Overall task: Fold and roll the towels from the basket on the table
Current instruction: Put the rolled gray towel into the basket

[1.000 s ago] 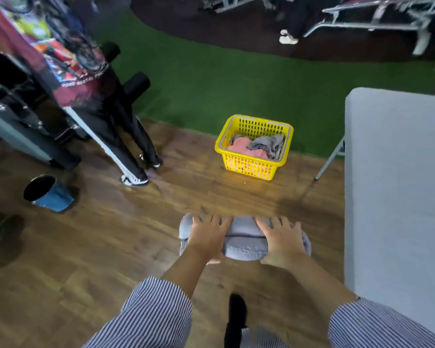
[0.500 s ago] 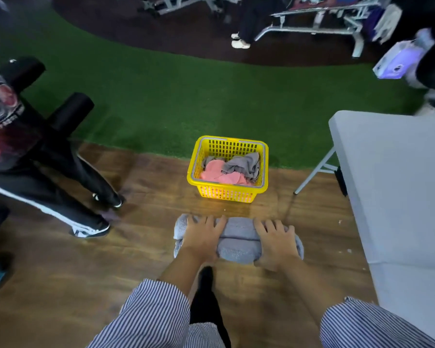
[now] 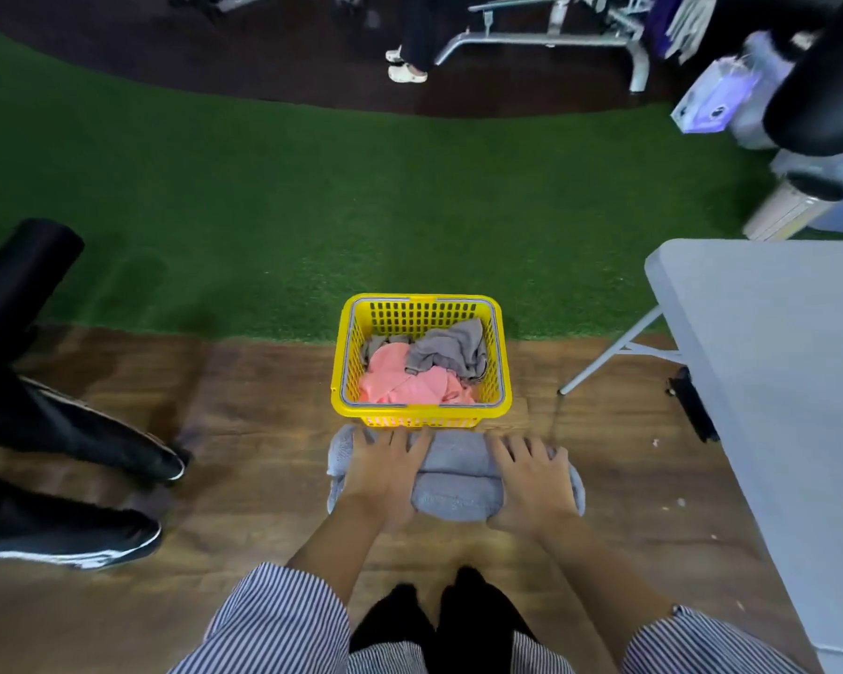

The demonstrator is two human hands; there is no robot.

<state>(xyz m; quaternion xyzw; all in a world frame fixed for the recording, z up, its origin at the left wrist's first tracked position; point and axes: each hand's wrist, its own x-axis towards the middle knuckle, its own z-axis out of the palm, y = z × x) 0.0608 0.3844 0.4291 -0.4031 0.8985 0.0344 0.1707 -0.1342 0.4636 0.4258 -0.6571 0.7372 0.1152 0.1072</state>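
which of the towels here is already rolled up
The grey-blue towel held in both hands, left hand and right hand. The pink towel and grey towel lie crumpled in the yellow basket.

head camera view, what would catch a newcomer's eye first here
The bright yellow plastic basket on the wooden floor, with crumpled pink and grey towels inside. Just in front of it, the left hand and right hand hold a rolled grey towel; a grey folding table stands right.

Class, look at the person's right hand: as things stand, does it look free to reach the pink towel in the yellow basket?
Probably not yet: the right hand grips the rolled grey towel. The pink towel lies uncovered in the open basket just ahead.
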